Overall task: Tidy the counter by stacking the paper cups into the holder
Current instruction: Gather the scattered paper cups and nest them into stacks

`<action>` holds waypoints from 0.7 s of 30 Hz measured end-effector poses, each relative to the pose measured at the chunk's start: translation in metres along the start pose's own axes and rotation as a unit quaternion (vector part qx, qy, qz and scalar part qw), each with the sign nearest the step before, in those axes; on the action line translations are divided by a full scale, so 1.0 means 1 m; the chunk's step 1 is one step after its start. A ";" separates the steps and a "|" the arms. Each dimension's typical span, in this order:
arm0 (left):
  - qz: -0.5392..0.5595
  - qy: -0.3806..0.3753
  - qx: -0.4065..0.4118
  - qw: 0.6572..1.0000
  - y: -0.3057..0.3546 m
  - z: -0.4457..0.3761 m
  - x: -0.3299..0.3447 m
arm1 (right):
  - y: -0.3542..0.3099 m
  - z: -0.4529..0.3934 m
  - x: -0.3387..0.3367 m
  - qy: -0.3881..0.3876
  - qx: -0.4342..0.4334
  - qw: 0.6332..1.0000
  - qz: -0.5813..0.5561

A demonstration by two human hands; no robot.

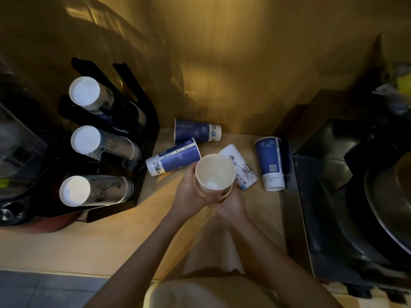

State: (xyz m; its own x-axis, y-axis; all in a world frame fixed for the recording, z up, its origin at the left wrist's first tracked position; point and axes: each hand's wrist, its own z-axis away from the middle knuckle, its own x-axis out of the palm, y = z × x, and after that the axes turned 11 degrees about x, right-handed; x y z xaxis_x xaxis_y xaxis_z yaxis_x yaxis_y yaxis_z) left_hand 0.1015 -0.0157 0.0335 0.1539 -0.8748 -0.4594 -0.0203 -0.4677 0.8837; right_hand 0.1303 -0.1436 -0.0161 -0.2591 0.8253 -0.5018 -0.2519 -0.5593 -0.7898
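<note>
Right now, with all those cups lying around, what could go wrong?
1. Both hands, left hand and right hand, squeeze the held cup; paper might crumple.
2. The white cup lies beside the hands and the blue cup close by; a bump might roll them.
3. The holder slots look full.

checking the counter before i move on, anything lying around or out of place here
Yes. Four paper cups lie tipped on their sides on the counter: three blue cups and a white cup. They belong in the holder. Both hands hold an upright cup.
</note>
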 end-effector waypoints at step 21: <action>-0.016 -0.043 0.017 0.999 -0.017 0.000 0.004 | -0.037 -0.050 -0.051 0.004 -0.051 0.961 0.271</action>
State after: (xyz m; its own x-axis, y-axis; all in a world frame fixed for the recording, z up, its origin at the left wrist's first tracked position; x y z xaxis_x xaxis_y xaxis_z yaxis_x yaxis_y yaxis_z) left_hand 0.1025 -0.0111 0.0173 0.0693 -0.8661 -0.4950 -0.0511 -0.4986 0.8653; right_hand 0.1988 -0.1611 0.0208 -0.3196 0.4156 -0.8515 0.0111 -0.8970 -0.4420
